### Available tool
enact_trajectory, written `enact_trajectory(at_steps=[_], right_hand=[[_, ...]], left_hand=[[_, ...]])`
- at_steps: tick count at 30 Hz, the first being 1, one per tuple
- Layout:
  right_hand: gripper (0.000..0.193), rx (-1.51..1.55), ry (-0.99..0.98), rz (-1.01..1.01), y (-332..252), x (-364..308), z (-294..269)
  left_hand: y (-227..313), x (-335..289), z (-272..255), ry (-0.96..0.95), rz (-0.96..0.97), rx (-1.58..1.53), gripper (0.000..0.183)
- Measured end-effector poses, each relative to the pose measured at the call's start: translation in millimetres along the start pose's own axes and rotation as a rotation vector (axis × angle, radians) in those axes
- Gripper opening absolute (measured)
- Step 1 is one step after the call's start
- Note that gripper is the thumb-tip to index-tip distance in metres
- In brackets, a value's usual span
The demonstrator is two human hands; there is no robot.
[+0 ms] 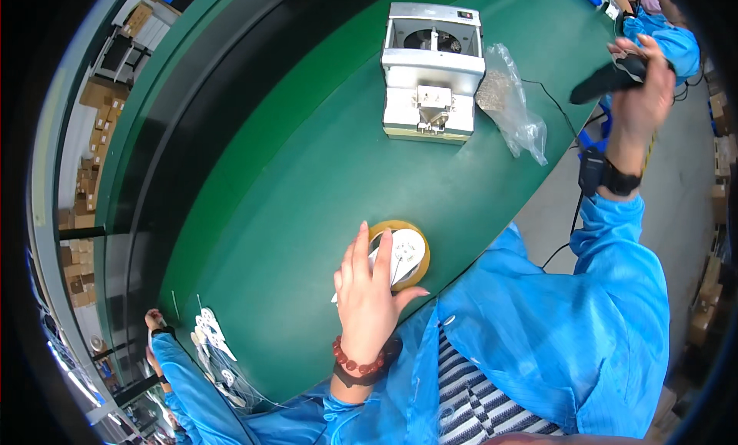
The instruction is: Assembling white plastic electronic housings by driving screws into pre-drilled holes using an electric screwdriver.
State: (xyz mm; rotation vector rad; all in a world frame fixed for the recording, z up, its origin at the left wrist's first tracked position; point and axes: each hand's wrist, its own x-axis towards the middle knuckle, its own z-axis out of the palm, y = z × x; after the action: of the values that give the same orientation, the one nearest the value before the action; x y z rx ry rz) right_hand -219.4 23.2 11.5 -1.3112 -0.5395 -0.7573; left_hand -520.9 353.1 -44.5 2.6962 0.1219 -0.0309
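Note:
My left hand (367, 291) lies with fingers stretched out over a white plastic piece (409, 247). The round end of that piece shows small holes and a thin dark wire; my fingers cover part of the rest. Under it is a yellow-brown tape roll (422, 272) lying flat on the green table. Raised at the far right, beyond the table's edge, my right hand (646, 88) is closed around a black electric screwdriver (607, 80). That tool is slightly blurred and tilted, one end pointing left and down.
A white-grey screw feeder (430, 72) stands at the back, beside a clear bag of small screws (500, 91). Several white plastic pieces with thin wires (211, 337) lie at left. Co-workers' blue sleeves (673, 49) show at far right and lower left. A dark conveyor belt (173, 130) runs along the left.

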Motion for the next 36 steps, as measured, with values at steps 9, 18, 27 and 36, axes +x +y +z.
enact_trajectory(at_steps=[9, 18, 27, 36], right_hand=[[0.034, 0.703, -0.457, 0.146, -69.2, -85.1, 84.5], [0.043, 0.648, -0.68, 0.569, -33.7, -131.3, 103.8], [0.03, 0.664, -0.827, 0.83, 12.6, -144.7, 103.3], [0.015, 0.733, -0.475, 0.288, -12.1, -102.9, 152.4]], left_hand=[[-18.1, 8.5, -5.8, -0.025, 0.038, -0.001, 0.093], [-14.0, 0.8, 12.9, 0.128, -0.094, -0.028, 0.072], [-16.3, 1.3, 10.2, 0.167, -0.106, 0.034, 0.07], [-18.0, 2.6, 19.2, 0.237, -0.158, -0.018, 0.07]])
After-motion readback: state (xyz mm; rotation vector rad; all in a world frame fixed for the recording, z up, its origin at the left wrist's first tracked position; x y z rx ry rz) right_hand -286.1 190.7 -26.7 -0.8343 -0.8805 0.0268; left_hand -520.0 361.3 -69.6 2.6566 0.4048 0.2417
